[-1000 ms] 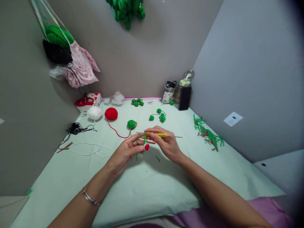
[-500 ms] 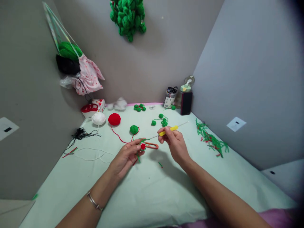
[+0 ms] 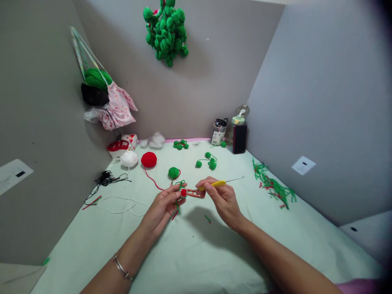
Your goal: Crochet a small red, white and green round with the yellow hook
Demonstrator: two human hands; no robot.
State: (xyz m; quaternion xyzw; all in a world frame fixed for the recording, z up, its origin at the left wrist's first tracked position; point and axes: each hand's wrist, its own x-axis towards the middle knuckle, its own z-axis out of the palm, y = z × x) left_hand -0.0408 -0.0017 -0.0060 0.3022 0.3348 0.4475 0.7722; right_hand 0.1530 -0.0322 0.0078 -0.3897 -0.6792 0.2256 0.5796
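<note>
My left hand (image 3: pixel 165 203) pinches a small round crochet piece (image 3: pixel 183 193) with a red centre and a pale, green-edged rim. Green and red yarn ends hang below those fingers, and a green loop stands above the piece. My right hand (image 3: pixel 223 201) is closed around a crochet hook (image 3: pixel 218 183) with a yellow handle; its metal tip points right, away from the piece. Between the hands is a slim orange looped tool (image 3: pixel 192 193); its right end meets my right fingertips, and whether they grip it I cannot tell. Just behind lies a green yarn ball (image 3: pixel 174 172).
Red yarn (image 3: pixel 148 159) and white yarn (image 3: pixel 129 159) balls sit back left, near black cord (image 3: pixel 107 178). Small green crochet balls (image 3: pixel 212 164) lie behind my right hand. Yarn scraps (image 3: pixel 272 183) cover the right side. A phone (image 3: pixel 239 139) and pen cup (image 3: pixel 218 133) stand at the back.
My right hand has moved slightly left and down, bringing the hook away from the crochet piece and its fingers to the orange tool. The camera view has tilted up a little.
</note>
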